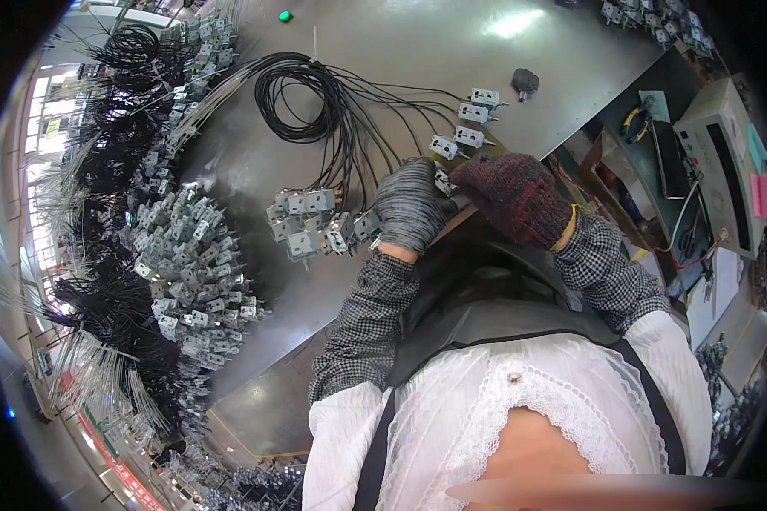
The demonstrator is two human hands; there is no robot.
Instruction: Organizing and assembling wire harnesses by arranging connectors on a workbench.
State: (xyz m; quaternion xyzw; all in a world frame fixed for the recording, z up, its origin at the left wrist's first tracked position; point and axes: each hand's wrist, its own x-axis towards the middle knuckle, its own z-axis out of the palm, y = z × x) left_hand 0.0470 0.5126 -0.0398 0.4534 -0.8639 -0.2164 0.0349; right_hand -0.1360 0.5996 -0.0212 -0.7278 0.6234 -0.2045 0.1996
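Grey and smooth, the metal work surface (452, 51) runs under both gloved hands, with a cluttered side bench beyond its far edge. At its near edge the person's left hand (409, 204), in a grey knit glove, is curled with the back of the glove toward the camera; whether its grip is closed on anything cannot be told, since the fingers are hidden. The right hand (511, 196), in a dark red speckled knit glove, meets it, and between the two grips sits a small grey metal connector block (442, 181), touched by both, though how tightly it is pinched is hidden. Just to the left of the left hand's grip lies a cluster of grey connector blocks (311, 223), wired with thin black cables that loop into a coiled black cable bundle (302, 98) farther out. Beyond the grips four separate grey connector blocks (470, 115) lie in a row. Well to the left of the grips, a large heap of wired grey blocks (187, 255) covers that end of the surface.
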